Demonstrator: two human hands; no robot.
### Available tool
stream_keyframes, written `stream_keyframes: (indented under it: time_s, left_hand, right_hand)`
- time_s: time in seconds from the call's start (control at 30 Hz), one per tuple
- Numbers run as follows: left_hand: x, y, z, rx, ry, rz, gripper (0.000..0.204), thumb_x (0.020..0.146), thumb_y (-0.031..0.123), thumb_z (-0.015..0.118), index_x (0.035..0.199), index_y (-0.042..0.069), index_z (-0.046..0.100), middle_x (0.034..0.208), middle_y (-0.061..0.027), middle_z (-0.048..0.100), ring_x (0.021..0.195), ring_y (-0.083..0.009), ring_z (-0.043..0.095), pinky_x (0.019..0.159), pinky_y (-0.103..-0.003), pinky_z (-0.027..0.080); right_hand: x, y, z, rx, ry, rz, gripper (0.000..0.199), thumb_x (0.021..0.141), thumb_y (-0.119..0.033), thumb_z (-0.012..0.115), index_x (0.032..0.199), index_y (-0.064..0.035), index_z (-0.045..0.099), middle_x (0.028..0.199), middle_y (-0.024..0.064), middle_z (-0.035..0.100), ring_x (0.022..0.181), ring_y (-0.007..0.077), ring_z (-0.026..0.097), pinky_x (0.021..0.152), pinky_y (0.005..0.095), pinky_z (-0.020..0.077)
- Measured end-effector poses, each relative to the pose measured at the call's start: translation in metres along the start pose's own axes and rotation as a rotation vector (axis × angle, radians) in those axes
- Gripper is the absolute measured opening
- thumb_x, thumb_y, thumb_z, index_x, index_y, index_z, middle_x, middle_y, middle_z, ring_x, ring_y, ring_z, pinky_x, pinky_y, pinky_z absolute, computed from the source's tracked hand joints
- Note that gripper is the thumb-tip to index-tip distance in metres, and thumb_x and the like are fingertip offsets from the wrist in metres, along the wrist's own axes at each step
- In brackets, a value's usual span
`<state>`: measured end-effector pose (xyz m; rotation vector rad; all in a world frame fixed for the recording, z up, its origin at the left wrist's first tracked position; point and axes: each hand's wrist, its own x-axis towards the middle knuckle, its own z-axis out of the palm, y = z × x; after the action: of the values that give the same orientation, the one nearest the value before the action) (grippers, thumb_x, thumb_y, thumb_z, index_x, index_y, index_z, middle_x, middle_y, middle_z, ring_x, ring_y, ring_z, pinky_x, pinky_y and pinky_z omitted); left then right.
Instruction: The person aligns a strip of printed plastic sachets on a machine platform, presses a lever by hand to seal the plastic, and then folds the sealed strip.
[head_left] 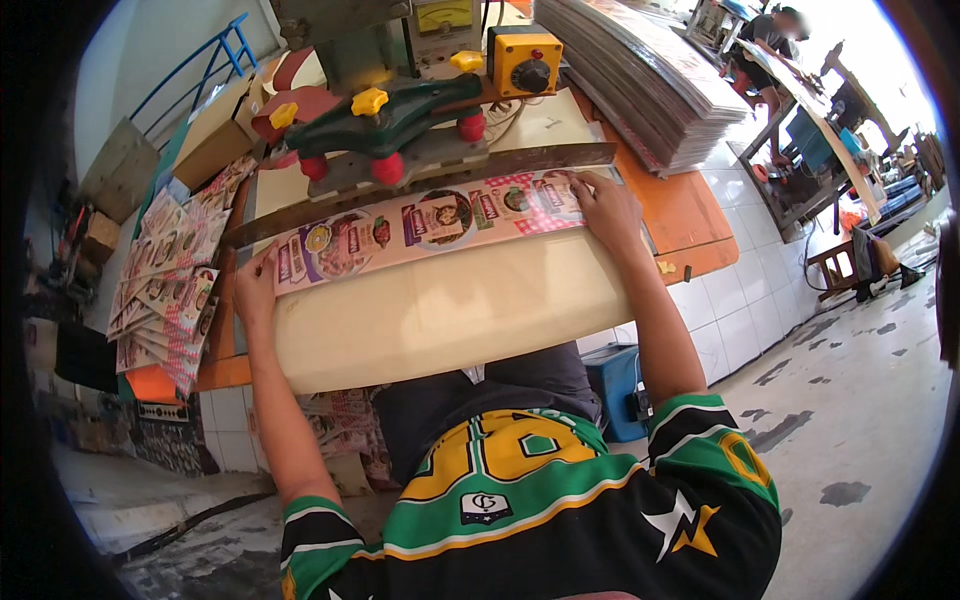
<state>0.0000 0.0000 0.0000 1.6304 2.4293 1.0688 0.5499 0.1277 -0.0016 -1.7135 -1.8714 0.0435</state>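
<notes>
left hand (256,285): laid flat, fingers open, on the printed strip (420,222), frame centre-left
right hand (605,205): pressed flat, nothing gripped, on strip's other end
worktop (440,310): cream board under strip

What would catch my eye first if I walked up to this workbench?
Probably the long printed strip, bright with food pictures, pressed flat on the cream board by the left hand and right hand. Just behind sits a green machine with yellow and red knobs.

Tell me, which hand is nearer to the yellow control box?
Right. The right hand presses the printed strip below the yellow control box; the left hand holds the strip's far opposite end.
</notes>
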Motion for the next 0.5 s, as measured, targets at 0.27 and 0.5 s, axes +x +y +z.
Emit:
stream_keyframes:
  time_s: [0.27, 0.5]
  left_hand:
    - [0.000, -0.011, 0.002, -0.074, -0.030, 0.011, 0.035, 0.103, 0.039, 0.062, 0.125, 0.016, 0.077, 0.110, -0.0177, 0.077, 0.099, -0.0272, 0.075, 0.087, -0.034, 0.054]
    - [0.002, -0.004, 0.001, -0.048, -0.024, -0.035, 0.034, 0.103, 0.037, 0.063, 0.125, 0.015, 0.077, 0.107, -0.0176, 0.078, 0.095, -0.0251, 0.075, 0.086, -0.033, 0.054]
  right_hand:
    - [0.000, 0.000, 0.001, -0.012, -0.011, 0.005, 0.033, 0.101, -0.045, 0.060, 0.111, -0.0210, 0.080, 0.095, 0.0162, 0.077, 0.090, 0.0381, 0.073, 0.079, 0.0497, 0.0549]
    - [-0.001, 0.000, 0.000, 0.010, 0.001, -0.006, 0.033, 0.101, -0.045, 0.060, 0.112, -0.0213, 0.079, 0.098, 0.0164, 0.077, 0.093, 0.0378, 0.073, 0.082, 0.0494, 0.0543]
